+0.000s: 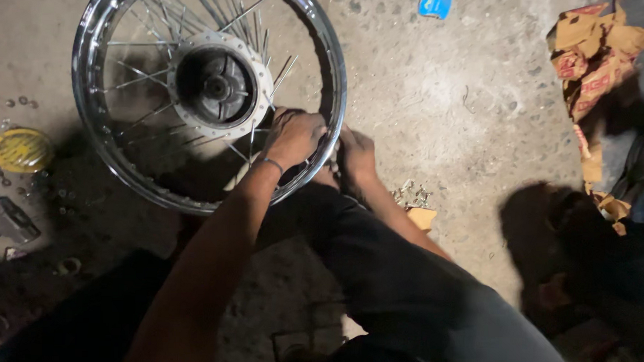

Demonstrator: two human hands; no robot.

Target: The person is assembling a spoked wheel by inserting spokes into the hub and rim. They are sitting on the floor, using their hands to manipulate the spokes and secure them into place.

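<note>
A chrome spoked wheel rim (82, 101) lies flat on the concrete floor, with a pale metal hub (218, 84) at its middle and several thin spokes running outward. My left hand (293, 136) rests over the rim's near right section, fingers curled around spokes there. My right hand (356, 155) is just outside the rim beside it, fingers closed on the rim edge or a spoke end; what it grips is hidden. My dark trouser leg (397, 276) stretches below both hands.
A small pile of metal spoke nipples (412, 195) lies by a cardboard scrap right of my hands. A yellow round lid (20, 149), a hammer (5, 221) and scattered nuts sit at left. Torn cardboard packaging (594, 62) lies upper right, a blue packet (435, 3) at top.
</note>
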